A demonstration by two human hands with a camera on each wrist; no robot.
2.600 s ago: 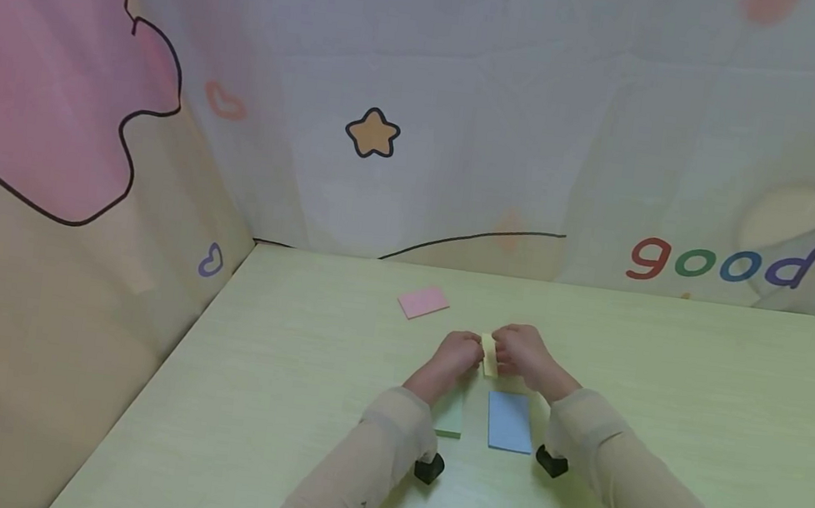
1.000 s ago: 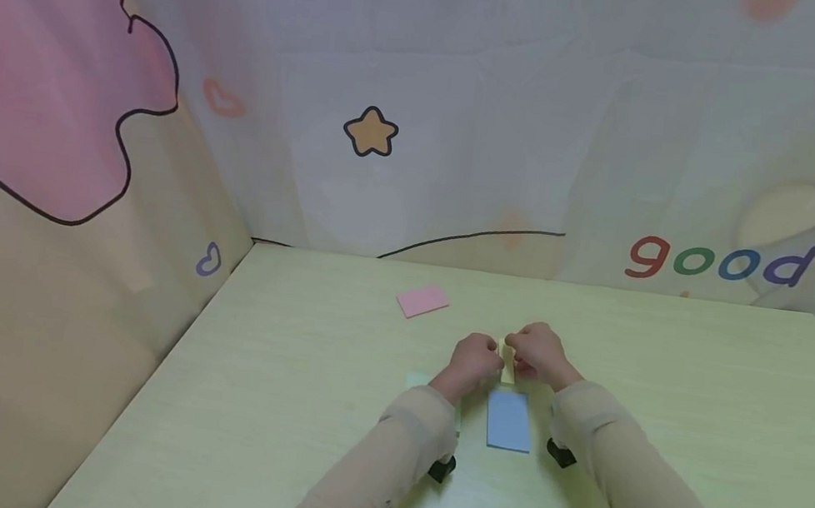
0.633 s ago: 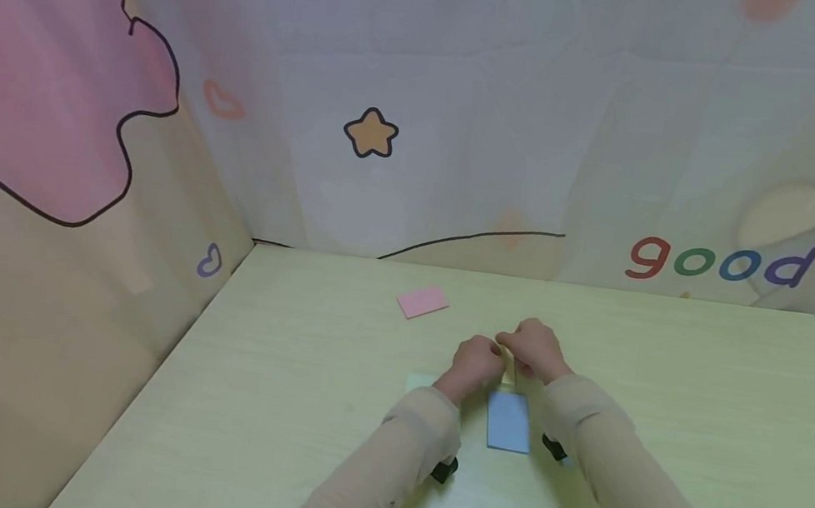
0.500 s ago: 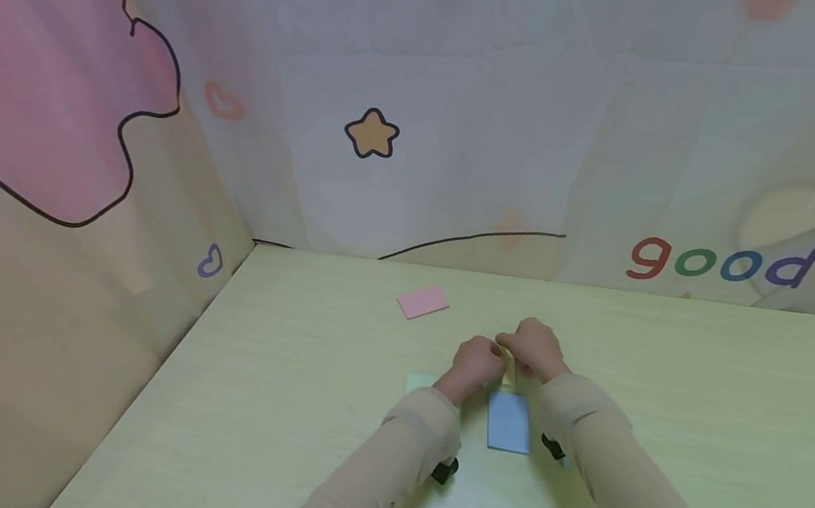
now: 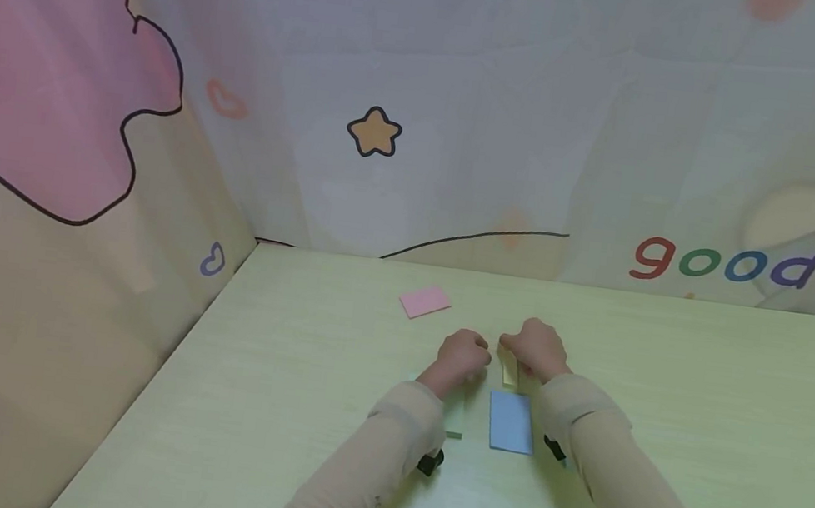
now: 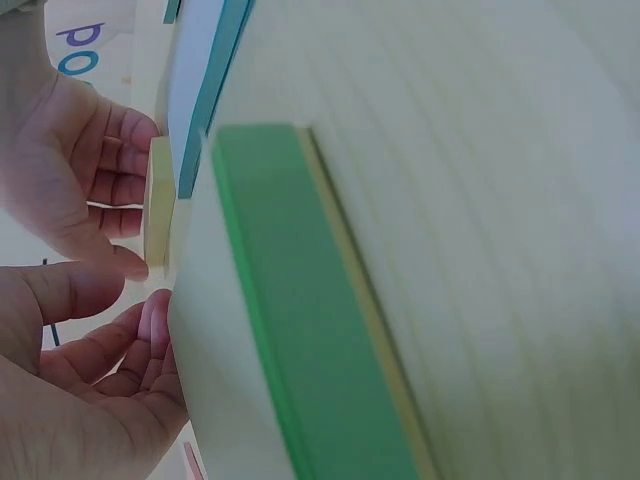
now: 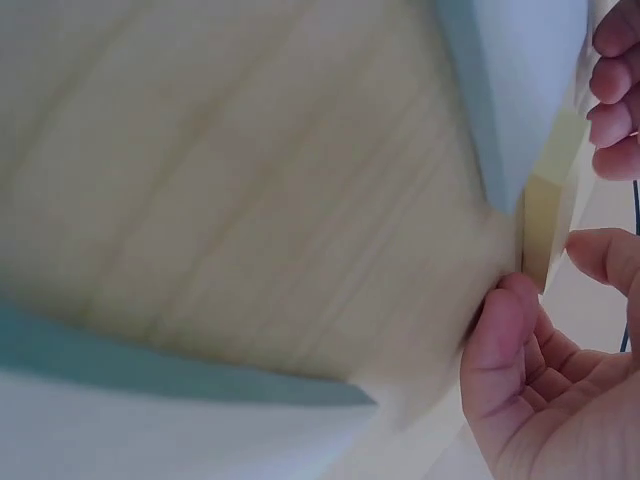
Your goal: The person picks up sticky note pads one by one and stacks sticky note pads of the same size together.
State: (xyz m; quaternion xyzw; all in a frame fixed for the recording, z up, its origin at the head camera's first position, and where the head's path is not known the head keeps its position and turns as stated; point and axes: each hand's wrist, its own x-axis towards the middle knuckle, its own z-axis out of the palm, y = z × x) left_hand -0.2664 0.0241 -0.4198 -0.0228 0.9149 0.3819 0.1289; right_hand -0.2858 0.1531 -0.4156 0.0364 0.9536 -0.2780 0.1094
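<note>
A yellow pad of sticky notes [image 5: 510, 370] stands on the table between my hands. My right hand [image 5: 539, 346] grips it by one end, its thumb against the near corner in the right wrist view. My left hand [image 5: 463, 356] is just left of the pad and apart from it; its fingers are loosely bent, and nothing shows between thumb and fingers in the left wrist view. Below the hands lies a blue pad [image 5: 511, 423]. A green pad [image 6: 310, 300] lies under my left wrist, partly covered by the sleeve in the head view.
A pink pad [image 5: 425, 301] lies farther back, left of the hands. Another light blue-teal piece [image 7: 180, 425] is near my right forearm, mostly hidden by the sleeve in the head view. A printed cloth wall [image 5: 465, 143] borders the table's far edge.
Both hands shifted right with the yellow pad earlier. Since half a second ago, my left hand has let go and drawn back left, uncovering more of the green pad. My right hand stays at the pad.
</note>
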